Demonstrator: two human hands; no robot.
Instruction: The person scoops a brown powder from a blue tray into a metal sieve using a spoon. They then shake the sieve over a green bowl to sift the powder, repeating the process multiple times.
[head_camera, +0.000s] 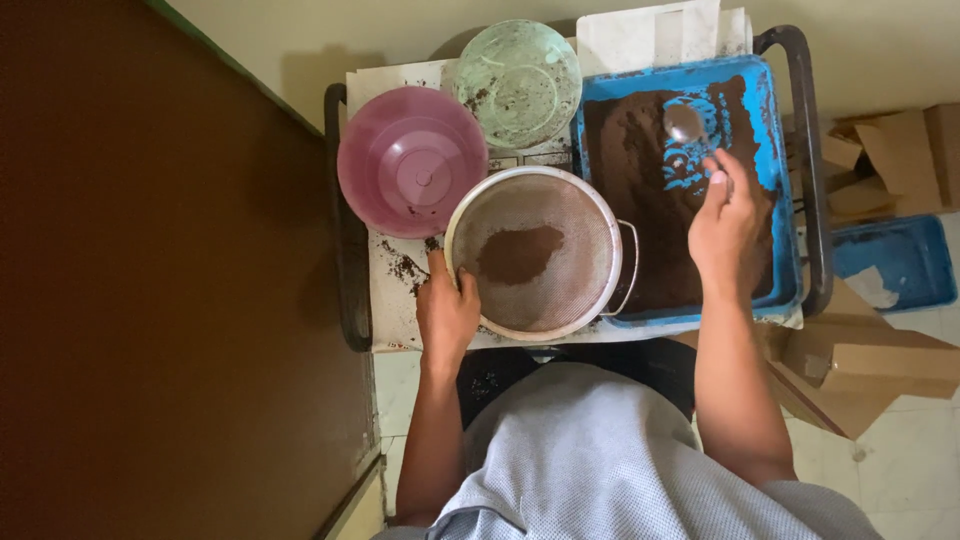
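A pink plastic bowl (412, 160) sits upside down at the left end of the counter (385, 300), a small paper-covered cart top. Just behind it, toward the far edge, a pale green bowl (520, 80) streaked with brown dust touches its rim.

The left hand (447, 308) curls its fingers over the near-left rim of a round metal sieve (535, 252), thumb outside, pinching the edge. The sieve stands near the counter's front edge with a small heap of brown powder (518, 254) on its mesh. It looks light and stiff, but the fine mesh would likely dent if pressed. The rim, or the wire handle on its right side, seems the safe place to grip, kept level so nothing spills.

At the right end lies a blue tray (770, 110), its floor spread with more brown powder. The right hand (727, 225) hovers over it, fingers pressed around the handle of a metal spoon (686, 124) whose bowl rests in the powder. The powder appears loose, dry and easily scattered.
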